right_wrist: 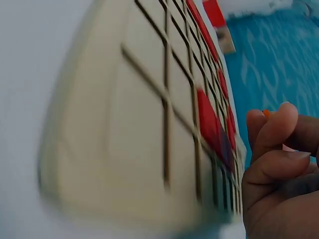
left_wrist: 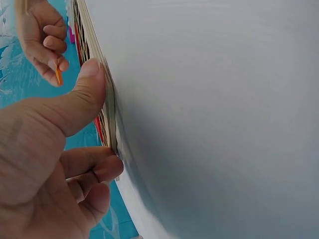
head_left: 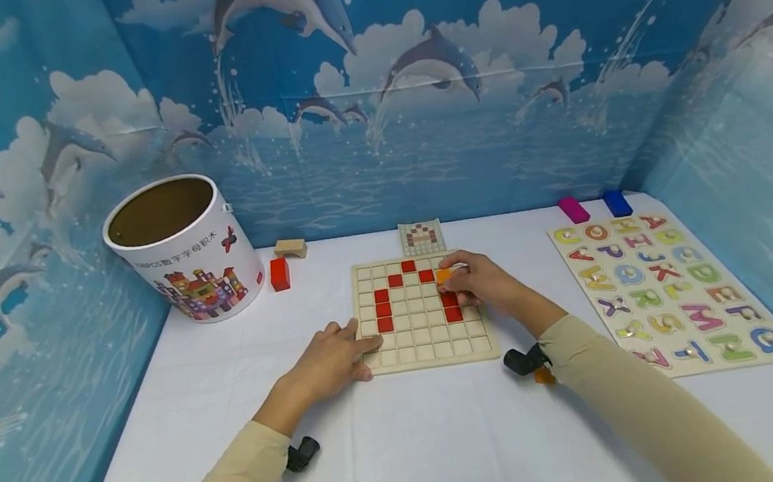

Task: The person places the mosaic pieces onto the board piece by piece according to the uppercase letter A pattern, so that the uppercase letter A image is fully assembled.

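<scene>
A wooden grid board lies on the white table, with several red square tiles set in an arch. My left hand grips its near-left corner, thumb against the near edge and other fingers bent at the left side. Over the upper right of the grid, my right hand pinches a thin orange tile between thumb and fingertips. The tile is close above the board, by the red tiles of the right column. Only a sliver of orange shows between the fingertips in the right wrist view.
A small pattern card lies behind the board. To the left stand a white bucket, a red block and a wooden block. An alphabet puzzle board lies at right, magenta and blue blocks behind it. Orange piece near my right wrist.
</scene>
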Tool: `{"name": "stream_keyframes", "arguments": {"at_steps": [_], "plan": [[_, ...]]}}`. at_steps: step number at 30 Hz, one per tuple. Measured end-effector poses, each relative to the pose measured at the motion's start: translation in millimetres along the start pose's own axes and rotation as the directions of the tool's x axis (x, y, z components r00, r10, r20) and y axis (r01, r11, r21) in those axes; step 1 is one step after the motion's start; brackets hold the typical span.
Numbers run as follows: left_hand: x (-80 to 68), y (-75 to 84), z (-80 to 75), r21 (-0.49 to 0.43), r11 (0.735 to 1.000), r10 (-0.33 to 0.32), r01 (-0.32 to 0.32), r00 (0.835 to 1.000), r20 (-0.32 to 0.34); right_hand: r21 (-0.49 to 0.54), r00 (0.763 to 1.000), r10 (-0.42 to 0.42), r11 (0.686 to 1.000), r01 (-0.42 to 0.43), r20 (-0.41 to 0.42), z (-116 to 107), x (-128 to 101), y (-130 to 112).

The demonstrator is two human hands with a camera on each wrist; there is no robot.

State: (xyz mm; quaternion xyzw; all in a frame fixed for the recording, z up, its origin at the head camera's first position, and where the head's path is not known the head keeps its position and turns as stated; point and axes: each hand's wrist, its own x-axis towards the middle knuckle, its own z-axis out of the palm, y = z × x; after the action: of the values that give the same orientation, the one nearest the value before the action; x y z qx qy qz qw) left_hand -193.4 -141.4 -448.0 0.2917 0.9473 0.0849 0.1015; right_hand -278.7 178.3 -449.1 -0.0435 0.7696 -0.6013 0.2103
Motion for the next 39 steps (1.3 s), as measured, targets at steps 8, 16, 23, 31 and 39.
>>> {"name": "stream_keyframes", "arguments": {"at_steps": [8, 16, 23, 31, 39], "plan": [[0.8, 0.0, 0.3, 0.012, 1.0, -0.01, 0.01, 1.0, 0.01, -0.314, 0.995, -0.083, 0.944, 0.096, 0.055, 59.8, 12.3, -10.4], [4.0, 1.1, 0.0, 0.023, 1.0, -0.004, 0.004, 1.0, 0.01, -0.632, 0.983, -0.183, 0.761, 0.144, 0.004, 78.9, 19.2, -11.7], [3.4, 0.1, 1.0, 0.034, 0.999, 0.003, -0.003, 1.0, 0.007, -0.549, 0.982, -0.189, 0.821, 0.158, 0.001, 73.7, 7.1, -12.1], [3.8, 2.3, 1.2, 0.027, 1.0, -0.003, 0.004, 1.0, -0.016, -0.214, 0.978, -0.126, 0.973, 0.09, -0.165, -5.8, -51.5, -2.2], [1.2, 4.4, 1.3, 0.003, 1.0, -0.009, 0.009, 1.0, -0.001, 0.025, 0.956, 0.083, 0.997, -0.079, -0.281, -81.0, -117.6, 35.5]]}}
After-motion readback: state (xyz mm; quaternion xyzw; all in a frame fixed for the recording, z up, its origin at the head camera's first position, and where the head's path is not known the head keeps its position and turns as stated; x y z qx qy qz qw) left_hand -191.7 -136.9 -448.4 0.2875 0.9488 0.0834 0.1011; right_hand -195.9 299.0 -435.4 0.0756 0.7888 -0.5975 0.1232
